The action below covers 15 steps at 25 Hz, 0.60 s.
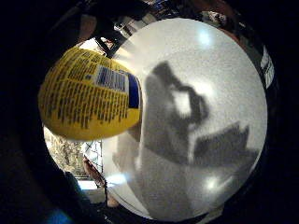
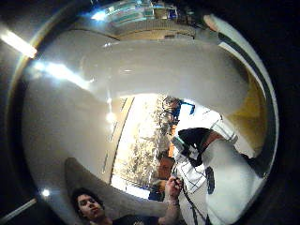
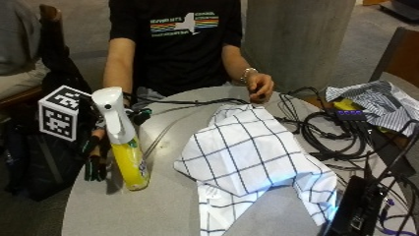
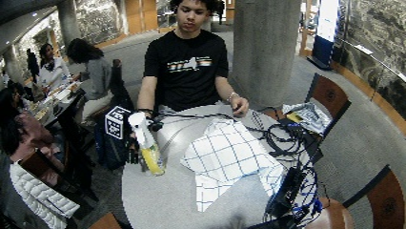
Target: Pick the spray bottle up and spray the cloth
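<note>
A spray bottle (image 3: 126,147) with a white trigger head and a clear yellow body stands upright near the round grey table's (image 3: 164,206) left edge. My gloved right hand (image 3: 96,156) is just left of it, palm toward the bottle and fingers pointing straight down, not curled round it. The yellow label (image 1: 88,100) and the white head (image 2: 164,70) fill much of the palm views. A white cloth (image 3: 249,157) with a dark grid check lies crumpled in the middle of the table, to the right of the bottle. The bare left hand (image 3: 259,87) rests at the table's far edge.
Black cables (image 3: 327,128) and black devices (image 3: 357,201) cover the table's right side. A striped cloth (image 3: 376,101) lies at the far right. A dark bag (image 3: 45,157) stands left of the table and a concrete pillar (image 3: 298,39) behind it.
</note>
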Each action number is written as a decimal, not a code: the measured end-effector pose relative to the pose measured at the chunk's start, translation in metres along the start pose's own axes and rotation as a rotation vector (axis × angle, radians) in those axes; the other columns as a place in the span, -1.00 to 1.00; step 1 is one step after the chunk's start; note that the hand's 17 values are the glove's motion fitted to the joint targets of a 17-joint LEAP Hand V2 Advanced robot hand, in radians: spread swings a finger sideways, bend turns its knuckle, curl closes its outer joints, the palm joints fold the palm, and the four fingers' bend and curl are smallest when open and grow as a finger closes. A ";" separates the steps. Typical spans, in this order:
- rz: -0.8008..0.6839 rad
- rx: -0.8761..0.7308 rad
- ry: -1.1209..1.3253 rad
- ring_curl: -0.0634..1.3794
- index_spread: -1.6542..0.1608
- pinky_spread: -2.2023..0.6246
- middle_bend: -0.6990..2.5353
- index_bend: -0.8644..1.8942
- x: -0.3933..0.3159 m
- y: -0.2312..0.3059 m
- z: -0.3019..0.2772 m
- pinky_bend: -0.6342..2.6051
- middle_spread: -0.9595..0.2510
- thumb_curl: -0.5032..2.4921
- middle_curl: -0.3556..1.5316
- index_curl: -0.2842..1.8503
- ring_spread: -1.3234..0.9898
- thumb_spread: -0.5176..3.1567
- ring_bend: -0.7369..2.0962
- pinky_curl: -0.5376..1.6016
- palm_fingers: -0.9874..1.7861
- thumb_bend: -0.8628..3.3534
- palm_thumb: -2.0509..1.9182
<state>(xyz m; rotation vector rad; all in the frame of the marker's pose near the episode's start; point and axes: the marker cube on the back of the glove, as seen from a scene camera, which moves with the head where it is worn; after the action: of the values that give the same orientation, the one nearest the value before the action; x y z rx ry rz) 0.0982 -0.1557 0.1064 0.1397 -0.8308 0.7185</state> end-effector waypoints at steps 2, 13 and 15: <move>0.012 -0.003 0.011 -0.46 0.42 0.77 -0.44 -0.32 0.002 -0.009 0.005 -0.23 0.65 -0.40 -0.22 -0.55 0.18 -0.25 -0.27 -0.14 -0.14 -0.61 0.41; 0.020 -0.020 0.023 -0.46 0.42 0.78 -0.42 -0.32 0.006 -0.042 0.020 -0.20 0.69 -0.42 -0.22 -0.58 0.19 -0.27 -0.25 -0.14 -0.16 -0.61 0.38; 0.020 -0.026 0.022 -0.45 0.42 0.78 -0.42 -0.32 0.006 -0.047 0.022 -0.20 0.69 -0.42 -0.22 -0.59 0.20 -0.27 -0.24 -0.14 -0.16 -0.61 0.37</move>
<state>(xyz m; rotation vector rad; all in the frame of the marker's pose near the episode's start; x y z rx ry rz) 0.1169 -0.1968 0.1335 0.1001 -0.8213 0.7270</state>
